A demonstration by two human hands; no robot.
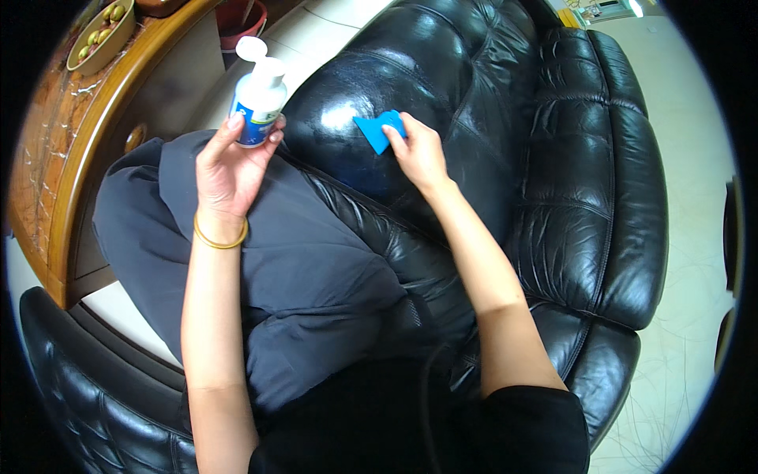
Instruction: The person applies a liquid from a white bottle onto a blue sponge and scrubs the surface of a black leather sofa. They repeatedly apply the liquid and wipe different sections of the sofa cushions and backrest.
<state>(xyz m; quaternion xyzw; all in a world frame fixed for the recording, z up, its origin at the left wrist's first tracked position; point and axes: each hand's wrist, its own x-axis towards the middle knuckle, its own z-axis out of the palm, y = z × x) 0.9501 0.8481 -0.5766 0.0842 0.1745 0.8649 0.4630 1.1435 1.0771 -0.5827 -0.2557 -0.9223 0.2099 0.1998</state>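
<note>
My left hand [234, 160] grips a white plastic bottle [259, 98] with a blue label, held upright above my left knee. Its white flip-top cap [251, 49] is lifted. In my right hand [414, 148] is a blue scraper [376, 131], pinched between thumb and fingers, its wide edge pointing left over the seat of a black leather sofa [337, 95]. A shiny, wet-looking patch shows on the seat left of the scraper. Whether the scraper's edge touches the leather I cannot tell.
A wooden table [112, 89] with a curved edge stands at the left, bearing an oval bowl [121, 32] of small fruit. Behind it is a red bucket [251, 23] on the floor. The sofa's backrest [568, 160] rises at the right. Another black leather seat [118, 409] is at lower left.
</note>
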